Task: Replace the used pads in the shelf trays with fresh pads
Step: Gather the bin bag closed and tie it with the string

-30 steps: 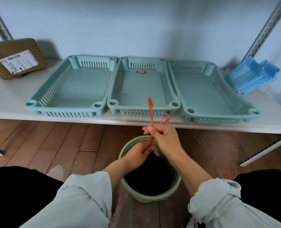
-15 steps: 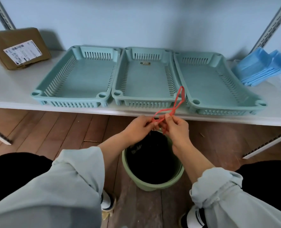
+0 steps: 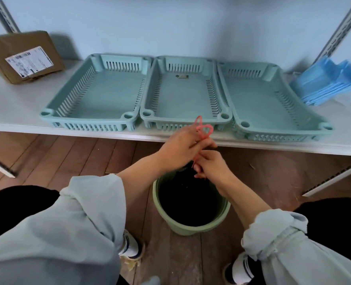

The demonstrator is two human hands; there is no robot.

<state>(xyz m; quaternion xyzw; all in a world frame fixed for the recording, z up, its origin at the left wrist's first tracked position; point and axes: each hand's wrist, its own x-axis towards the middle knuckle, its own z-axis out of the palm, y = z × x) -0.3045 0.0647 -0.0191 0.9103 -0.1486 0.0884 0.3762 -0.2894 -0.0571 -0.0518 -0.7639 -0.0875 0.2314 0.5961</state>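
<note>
Three teal slotted trays stand side by side on the white shelf [image 3: 12, 103]: a left tray [image 3: 100, 93], a middle tray [image 3: 183, 93] and a right tray [image 3: 259, 99]. No pad lies in any of them. A stack of blue pads [image 3: 327, 83] sits at the shelf's right end. Above a green bin [image 3: 191, 227] lined with a black bag, my left hand [image 3: 180, 147] and my right hand [image 3: 211, 165] both pinch the bag's red drawstring [image 3: 203, 130], which loops up between them.
A brown cardboard box [image 3: 24, 56] with a white label leans at the shelf's left end. Metal shelf uprights rise at both back corners. The bin stands on a wooden floor between my knees and shoes.
The red drawstring has gone from a long loop to small tight loops above my hands. My left hand has risen above my right, which moved lower.
</note>
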